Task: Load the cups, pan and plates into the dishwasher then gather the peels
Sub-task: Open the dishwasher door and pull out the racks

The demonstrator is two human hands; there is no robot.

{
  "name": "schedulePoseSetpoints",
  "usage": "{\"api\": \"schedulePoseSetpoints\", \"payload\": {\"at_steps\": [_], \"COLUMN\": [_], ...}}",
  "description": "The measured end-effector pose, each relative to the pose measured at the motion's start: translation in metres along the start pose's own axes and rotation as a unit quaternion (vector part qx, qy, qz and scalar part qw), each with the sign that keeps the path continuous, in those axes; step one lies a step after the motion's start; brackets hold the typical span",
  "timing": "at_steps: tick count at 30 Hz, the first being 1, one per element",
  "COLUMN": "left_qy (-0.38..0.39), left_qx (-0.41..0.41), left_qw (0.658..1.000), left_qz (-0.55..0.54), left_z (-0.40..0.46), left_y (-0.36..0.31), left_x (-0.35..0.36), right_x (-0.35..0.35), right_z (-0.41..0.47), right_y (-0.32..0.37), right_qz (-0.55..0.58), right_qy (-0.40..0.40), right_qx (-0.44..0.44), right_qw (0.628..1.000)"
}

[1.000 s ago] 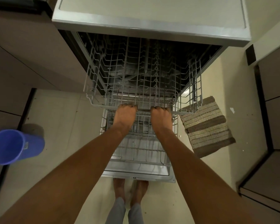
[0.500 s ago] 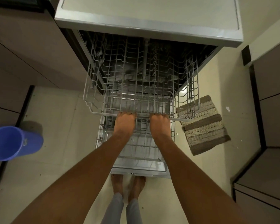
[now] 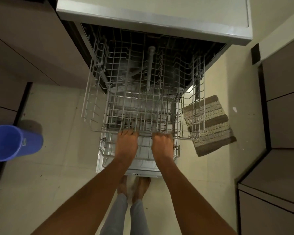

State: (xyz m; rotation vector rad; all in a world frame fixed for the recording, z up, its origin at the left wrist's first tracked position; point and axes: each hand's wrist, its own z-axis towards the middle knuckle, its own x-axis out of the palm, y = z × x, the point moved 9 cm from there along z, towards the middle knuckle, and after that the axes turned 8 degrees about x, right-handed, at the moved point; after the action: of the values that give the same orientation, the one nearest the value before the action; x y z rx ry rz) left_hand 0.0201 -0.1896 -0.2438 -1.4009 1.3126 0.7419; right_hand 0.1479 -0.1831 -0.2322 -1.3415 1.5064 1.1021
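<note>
Grip: both hands are curling over the near rail of the upper rack, the left hand near the middle, the right hand just beside it to the right; fingers are hooking round the wire, knuckles up.
Bucket: a blue bucket is standing on the floor at far left, well apart from the racks.
Dishwasher: the dishwasher is standing open at the far side, its door lying flat near the person's feet.
Racks: the upper rack is sitting drawn out over the lower rack; both are looking empty of dishes.
Mat: a striped mat is lying on the floor to the right, partly behind the rack's right corner.
Task things: no cups, pan, plates or peels are showing anywhere, so loading is judged not yet begun.
Doing it well: moving the rack is likely going best with an even, level force from both hands, so the runners are not binding or skewing.
Writing: a small dark mark is showing on the door's near edge and a label on the bucket, both too small to read.
</note>
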Motion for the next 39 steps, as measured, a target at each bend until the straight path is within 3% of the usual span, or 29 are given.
{"api": "schedulePoseSetpoints", "payload": {"at_steps": [16,31,39], "left_qy": [0.014,0.043,0.163], "left_qx": [-0.002,-0.012,-0.008], "left_qw": [0.999,0.999,0.987], "left_qz": [-0.03,-0.023,0.002], "left_z": [-0.078,-0.083,-0.09], "left_y": [-0.005,-0.001,-0.005], "left_x": [0.038,0.048,0.028], "right_x": [0.036,0.043,0.029], "right_z": [-0.082,-0.089,-0.084], "right_y": [-0.009,-0.009,-0.008], "right_qz": [0.011,0.025,0.048], "right_qy": [0.047,0.072,0.141], "right_qx": [-0.007,0.013,0.029], "right_qw": [0.999,0.997,0.988]}}
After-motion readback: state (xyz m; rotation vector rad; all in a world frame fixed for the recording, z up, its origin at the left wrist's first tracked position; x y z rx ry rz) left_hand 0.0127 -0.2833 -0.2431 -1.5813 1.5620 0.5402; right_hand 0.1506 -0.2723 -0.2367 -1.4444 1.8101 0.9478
